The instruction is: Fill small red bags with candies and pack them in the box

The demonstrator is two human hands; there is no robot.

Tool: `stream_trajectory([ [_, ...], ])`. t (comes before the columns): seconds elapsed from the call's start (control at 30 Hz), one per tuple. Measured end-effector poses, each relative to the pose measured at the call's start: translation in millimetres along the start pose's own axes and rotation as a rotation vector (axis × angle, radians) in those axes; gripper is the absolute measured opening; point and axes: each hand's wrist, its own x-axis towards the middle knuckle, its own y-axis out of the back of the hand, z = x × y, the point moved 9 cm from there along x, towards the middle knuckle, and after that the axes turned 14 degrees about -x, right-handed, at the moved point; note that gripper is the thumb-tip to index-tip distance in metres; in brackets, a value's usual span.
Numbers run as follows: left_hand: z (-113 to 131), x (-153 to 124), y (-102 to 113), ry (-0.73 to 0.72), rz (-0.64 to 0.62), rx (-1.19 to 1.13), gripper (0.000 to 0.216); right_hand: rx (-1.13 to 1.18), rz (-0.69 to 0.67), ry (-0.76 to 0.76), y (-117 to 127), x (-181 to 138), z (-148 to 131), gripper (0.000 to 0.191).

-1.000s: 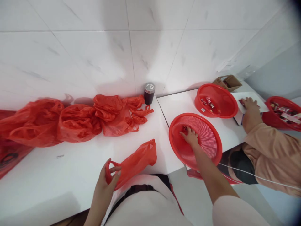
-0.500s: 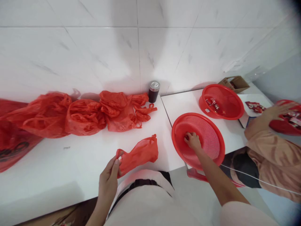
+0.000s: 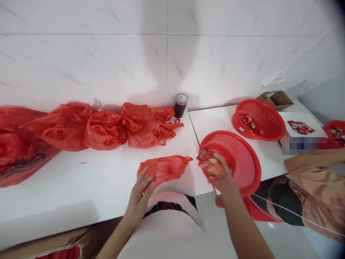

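My left hand (image 3: 142, 194) is closed on the near edge of a thin red plastic bag (image 3: 172, 169), whose mouth gapes above the white table. Over the left rim of a red plastic colander (image 3: 244, 183), my right hand (image 3: 225, 171) grips several small packets (image 3: 211, 165) in red wrappers. Motion blurs those packets, and their exact kind is unclear. The colander's perforated wall shows on its right side.
Bunched red plastic bags (image 3: 105, 131) line the wall side of the table. A dark tumbler (image 3: 180, 106) stands beside them. Farther right are a red basin (image 3: 269, 118) with a few packets, a cardboard box (image 3: 280, 100), and a co-worker's arm (image 3: 312, 160).
My right hand has risen from inside the colander with packets in its grip. The left hand has shifted right, and the bag's mouth has opened wider. The co-worker's arm has moved.
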Motion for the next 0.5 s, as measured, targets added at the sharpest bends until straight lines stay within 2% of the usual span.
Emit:
stream_trajectory([
  [0.07, -1, 2, -6, -0.020, -0.031, 0.018, 0.027, 0.192, -0.299, -0.109, -91, -23, 1, 0.031],
  [0.13, -1, 4, -11, -0.035, -0.056, 0.046, 0.027, 0.262, -0.369, -0.171, -155, -35, 6, 0.029],
  [0.2, 1, 5, -12, -0.056, -0.063, 0.072, 0.029, 0.228, -0.404, -0.271, -195, -44, 20, 0.032],
  [0.27, 3, 5, -6, -0.078, -0.032, 0.071, 0.029, 0.179, -0.445, -0.316, -208, -51, 27, 0.038],
  [0.3, 4, 5, -2, -0.081, -0.003, 0.058, 0.029, 0.140, -0.465, -0.302, -205, -53, 26, 0.042],
  [0.37, 2, 4, 11, -0.072, 0.075, 0.016, 0.029, 0.016, -0.478, -0.197, -178, -52, 12, 0.047],
  [0.43, -1, 3, 24, -0.048, 0.158, -0.027, 0.029, -0.193, -0.390, -0.034, -127, -38, -8, 0.046],
  [0.47, -3, 2, 29, -0.041, 0.193, -0.044, 0.030, -0.331, -0.275, 0.024, -92, -28, -15, 0.043],
  [0.5, -4, 2, 33, -0.035, 0.221, -0.057, 0.031, -0.529, -0.091, 0.038, -49, -16, -19, 0.043],
])
